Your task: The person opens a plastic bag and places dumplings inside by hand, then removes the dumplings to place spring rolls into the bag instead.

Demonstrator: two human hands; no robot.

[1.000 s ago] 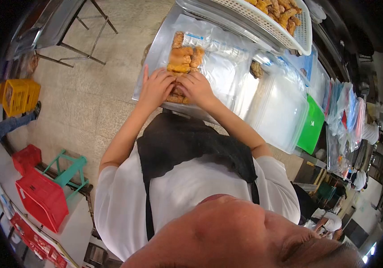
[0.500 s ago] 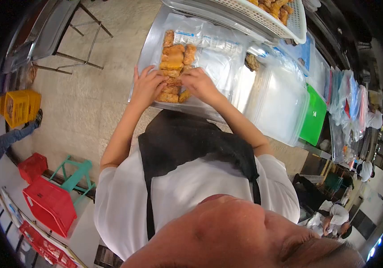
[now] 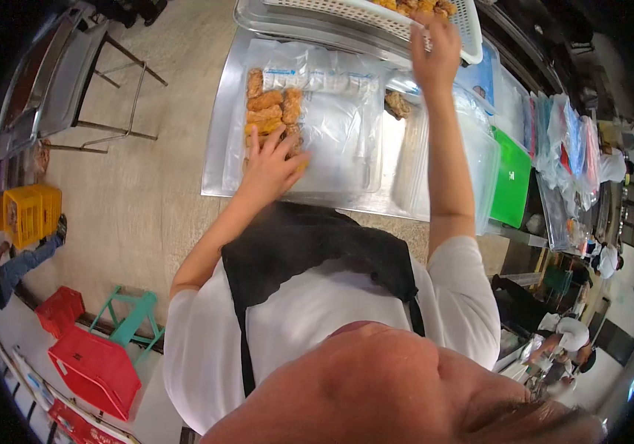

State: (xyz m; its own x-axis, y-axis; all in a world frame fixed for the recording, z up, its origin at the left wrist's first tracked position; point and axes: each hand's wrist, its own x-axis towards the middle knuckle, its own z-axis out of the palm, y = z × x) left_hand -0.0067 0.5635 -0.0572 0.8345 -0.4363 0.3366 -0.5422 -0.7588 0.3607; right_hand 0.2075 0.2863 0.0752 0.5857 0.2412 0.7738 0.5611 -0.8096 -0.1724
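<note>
My left hand (image 3: pixel 274 172) lies with fingers spread over the browned, fried-looking food pieces (image 3: pixel 264 107), touching the lower ones and hiding part of them. These pieces sit in two columns along the left side of a clear plastic bag (image 3: pixel 339 140) with blue print, spread on a metal table (image 3: pixel 217 163). My right hand (image 3: pixel 437 55) is over the near rim of a white perforated basket (image 3: pixel 376 18), beside more browned pieces (image 3: pixel 439 7) inside it. Its fingers are apart, with basket showing between them, and I see nothing held.
Right of the bag lie a dark brown lump (image 3: pixel 397 105), clear plastic sheets (image 3: pixel 454 170) and a green board (image 3: pixel 511 177). Plastic bags (image 3: pixel 572 148) hang farther right. Red crates (image 3: pixel 99 370) and a green stool (image 3: pixel 133 318) stand at left. Other people are at the edges.
My right hand has left the food pieces and moved up and right to the basket. My left hand has shifted right onto the lower pieces, its fingers now spread.
</note>
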